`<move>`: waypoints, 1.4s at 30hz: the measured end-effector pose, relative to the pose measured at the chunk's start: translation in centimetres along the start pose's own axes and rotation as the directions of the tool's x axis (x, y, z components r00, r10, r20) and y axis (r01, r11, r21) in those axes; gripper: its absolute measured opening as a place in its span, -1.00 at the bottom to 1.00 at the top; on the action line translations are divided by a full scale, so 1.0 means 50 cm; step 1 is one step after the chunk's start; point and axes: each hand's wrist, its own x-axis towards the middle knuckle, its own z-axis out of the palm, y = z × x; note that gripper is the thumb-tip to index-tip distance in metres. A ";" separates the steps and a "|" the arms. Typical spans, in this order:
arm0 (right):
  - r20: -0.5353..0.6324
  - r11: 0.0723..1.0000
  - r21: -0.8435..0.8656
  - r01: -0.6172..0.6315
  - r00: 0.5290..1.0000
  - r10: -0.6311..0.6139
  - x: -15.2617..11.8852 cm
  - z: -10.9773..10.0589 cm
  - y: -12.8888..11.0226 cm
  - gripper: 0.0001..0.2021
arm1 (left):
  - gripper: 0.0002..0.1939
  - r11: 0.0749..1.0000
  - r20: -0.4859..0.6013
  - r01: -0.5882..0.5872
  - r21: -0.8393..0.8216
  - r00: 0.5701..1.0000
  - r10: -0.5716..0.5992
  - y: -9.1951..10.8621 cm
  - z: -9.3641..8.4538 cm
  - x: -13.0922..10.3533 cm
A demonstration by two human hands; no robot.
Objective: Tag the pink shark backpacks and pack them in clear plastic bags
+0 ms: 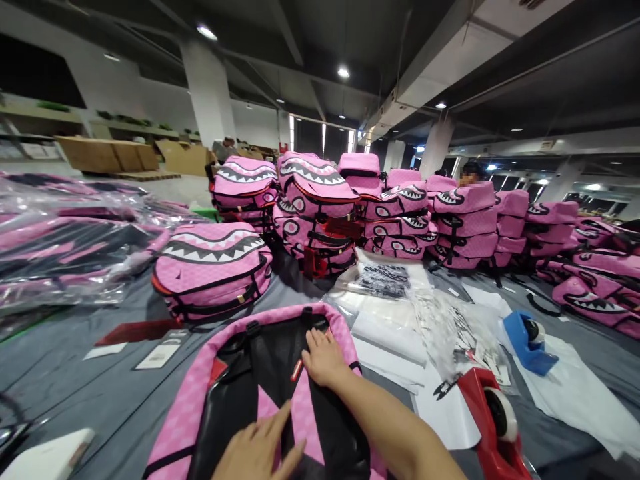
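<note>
Near centre: a pink-and-black backpack (273,363) is laid on the grey table cover (120,380), back panel upward, presumably so that panel and straps are kept in reach. The left hand (260,443) is held over its near part, fingers loosely spread, nothing grasped; whether the panel is pressed cannot be told. The right hand (325,357) is rested palm down near the far edge, fingers extended, nothing gripped; the bag is perhaps being steadied. Smooth, leather-like black is bordered by padded, checked pink.

Near right: a red tape dispenser (473,400) and small snips (445,389) are placed beside the work, likely for easy access; a blue dispenser (523,343) is set farther off.

Beyond: a rounded, tooth-printed bag (215,267) is stood at left of centre. Glossy, wrinkled plastic-wrapped bags (75,247) are heaped far left; stacked bags (315,207) are piled behind, apparently to save space.
</note>
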 end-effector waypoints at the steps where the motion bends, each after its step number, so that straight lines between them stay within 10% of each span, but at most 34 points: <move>1: 0.046 1.000 -0.011 0.001 0.999 0.000 0.009 0.011 0.004 -0.52 | -0.47 1.000 -0.014 -0.010 -0.002 1.000 0.010 -0.012 -0.023 0.033; 7: 0.181 0.996 -0.010 0.092 0.979 -0.089 0.083 -0.003 0.060 -0.76 | -0.44 0.984 -0.141 0.000 0.177 0.990 0.025 -0.051 -0.031 0.169; 17: 0.032 0.942 -0.182 -0.283 0.955 0.293 0.169 -0.112 0.387 -0.74 | -0.42 0.994 -0.078 -0.043 0.096 0.996 0.051 -0.104 0.055 0.152; 23: -0.005 0.919 -0.090 -0.383 0.923 0.384 0.177 -0.121 0.450 -0.80 | -0.33 0.996 -0.002 -0.006 0.092 1.000 0.006 -0.103 0.055 0.156; 30: -0.098 0.919 0.254 -0.303 0.937 0.336 0.172 -0.210 0.387 -0.66 | -0.31 0.997 -0.069 0.028 0.075 0.997 -0.023 -0.096 0.057 0.167; 37: -0.034 0.766 0.620 -0.169 0.970 0.242 0.093 -0.207 0.185 -0.38 | -0.39 0.991 -0.152 0.085 -0.103 0.983 -0.100 -0.053 -0.006 0.178; 42: 0.102 0.603 0.778 -0.174 0.983 0.153 -0.001 -0.111 0.038 -0.33 | -0.31 0.575 -0.156 0.125 -0.808 0.896 -0.415 0.054 -0.080 0.185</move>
